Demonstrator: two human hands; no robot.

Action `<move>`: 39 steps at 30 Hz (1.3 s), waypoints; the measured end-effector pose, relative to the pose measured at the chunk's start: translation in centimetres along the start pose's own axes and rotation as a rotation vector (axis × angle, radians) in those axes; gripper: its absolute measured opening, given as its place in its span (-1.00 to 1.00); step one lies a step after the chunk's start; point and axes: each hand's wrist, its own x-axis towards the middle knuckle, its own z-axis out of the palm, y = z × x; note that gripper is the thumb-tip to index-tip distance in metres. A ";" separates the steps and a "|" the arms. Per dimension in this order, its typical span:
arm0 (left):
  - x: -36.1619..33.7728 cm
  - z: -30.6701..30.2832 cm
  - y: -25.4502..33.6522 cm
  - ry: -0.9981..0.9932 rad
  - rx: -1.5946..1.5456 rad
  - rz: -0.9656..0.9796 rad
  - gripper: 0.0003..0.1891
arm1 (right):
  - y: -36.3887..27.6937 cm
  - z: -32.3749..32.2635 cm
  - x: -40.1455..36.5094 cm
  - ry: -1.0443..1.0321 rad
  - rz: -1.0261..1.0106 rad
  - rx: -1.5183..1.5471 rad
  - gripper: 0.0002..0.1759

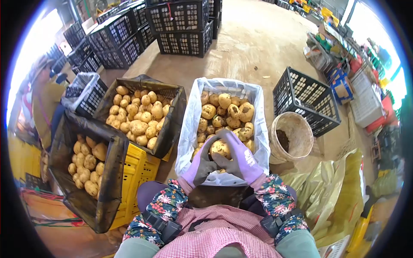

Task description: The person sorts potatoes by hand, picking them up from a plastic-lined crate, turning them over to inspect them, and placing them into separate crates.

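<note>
My left hand (200, 160) and my right hand (238, 157) wear purple gloves with dark palms. Between them is a large yellowish potato (220, 148), and the fingers of both hands curve round its sides. They are over the near part of a crate lined with white plastic (187, 129). Inside the crate, more potatoes (233, 111) are heaped, several with dark soil on the skin. The fingertips are partly hidden behind the potato and the gloves.
At left are two dark-lined crates of potatoes (140, 114) (89, 162), one on yellow crates (140, 165). A dirty white bucket (292, 136) and a black crate (306, 99) stand right. Black crates (183, 28) are stacked ahead. A yellowish sack (329, 185) lies near right. Another person (45, 92) is at far left.
</note>
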 end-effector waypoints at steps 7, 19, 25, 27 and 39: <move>0.4 0.9 0.1 0.067 -0.021 -0.006 -0.09 | 2.9 -0.4 0.5 0.225 0.215 0.724 -0.55; 1.5 1.3 -0.3 0.167 -0.513 -0.119 -0.43 | 2.3 -1.5 0.4 0.338 0.400 0.786 -0.65; 0.3 0.2 -3.5 0.172 0.805 0.437 -0.38 | 1.8 0.2 0.1 0.207 0.135 0.330 -0.68; 0.5 2.1 -1.3 0.185 0.122 0.150 -0.40 | 3.9 1.1 0.4 0.254 0.215 0.511 -0.68; 0.4 1.6 -0.9 0.332 -0.339 -0.150 -0.45 | 4.5 2.6 0.4 0.097 0.346 0.586 -0.70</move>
